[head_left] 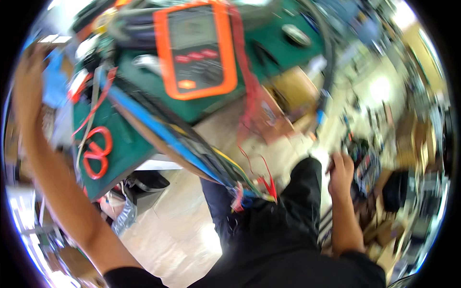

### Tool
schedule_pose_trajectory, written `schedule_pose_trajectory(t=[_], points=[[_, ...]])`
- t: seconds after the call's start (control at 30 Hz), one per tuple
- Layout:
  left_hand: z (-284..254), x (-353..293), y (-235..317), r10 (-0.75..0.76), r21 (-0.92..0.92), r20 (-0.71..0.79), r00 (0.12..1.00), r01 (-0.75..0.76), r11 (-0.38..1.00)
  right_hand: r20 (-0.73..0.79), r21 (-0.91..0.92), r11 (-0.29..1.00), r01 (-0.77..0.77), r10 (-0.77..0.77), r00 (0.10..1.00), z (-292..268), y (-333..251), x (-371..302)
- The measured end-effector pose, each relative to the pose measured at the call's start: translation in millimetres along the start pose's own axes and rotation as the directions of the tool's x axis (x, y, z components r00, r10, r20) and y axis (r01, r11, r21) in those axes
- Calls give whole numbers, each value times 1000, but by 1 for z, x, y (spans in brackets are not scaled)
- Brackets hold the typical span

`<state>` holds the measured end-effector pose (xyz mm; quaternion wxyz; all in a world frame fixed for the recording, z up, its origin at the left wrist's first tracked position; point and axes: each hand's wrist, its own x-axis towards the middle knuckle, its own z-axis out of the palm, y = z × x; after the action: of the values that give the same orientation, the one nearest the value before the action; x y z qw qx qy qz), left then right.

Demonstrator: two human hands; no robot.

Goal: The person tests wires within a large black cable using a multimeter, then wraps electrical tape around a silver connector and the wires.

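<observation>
At the far left my left hand point(30, 79) is raised beside a light-blue plastic piece point(55, 79); motion blurs its fingers. My right hand point(341, 174) is low beside my right knee, its fingers curled in; anything inside is hidden. A thick bundle of blue, black and brown cables point(170, 139) runs from the table down to my lap. There a red clip point(270, 188) on a thin red wire sits by the bundle's end. On the green table mat point(127, 139) lie an orange-rimmed handheld meter point(195, 50) and scissors with orange-red handles point(97, 154).
An open cardboard box point(276, 113) stands at the table's right edge, near a hanging dark cable point(329, 62). A dark computer mouse point(296, 35) lies at the back of the mat. Tools and cable coils point(367, 165) are spread on the floor at right.
</observation>
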<state>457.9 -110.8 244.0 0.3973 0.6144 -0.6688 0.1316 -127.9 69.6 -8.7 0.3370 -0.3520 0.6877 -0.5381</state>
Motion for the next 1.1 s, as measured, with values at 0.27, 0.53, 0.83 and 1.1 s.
schedule_pose_trajectory(t=[0.27, 0.53, 0.83, 1.1], points=[[85, -195, 283, 243, -684, 371, 896, 87, 724, 260, 85, 823, 561, -562, 785, 1, -29, -64], [138, -289, 350, 234, -655, 693, 682, 459, 599, 318, 96, 887, 451, -457, 831, -5, -17, -86], [172, -274, 375, 254, -534, 760, 598, 352, 768, 224, 311, 929, 200, -276, 935, -2, 24, -65], [230, -228, 379, 22, -325, 849, 527, 490, 809, 384, 472, 856, -210, 15, 923, 34, 32, -39]])
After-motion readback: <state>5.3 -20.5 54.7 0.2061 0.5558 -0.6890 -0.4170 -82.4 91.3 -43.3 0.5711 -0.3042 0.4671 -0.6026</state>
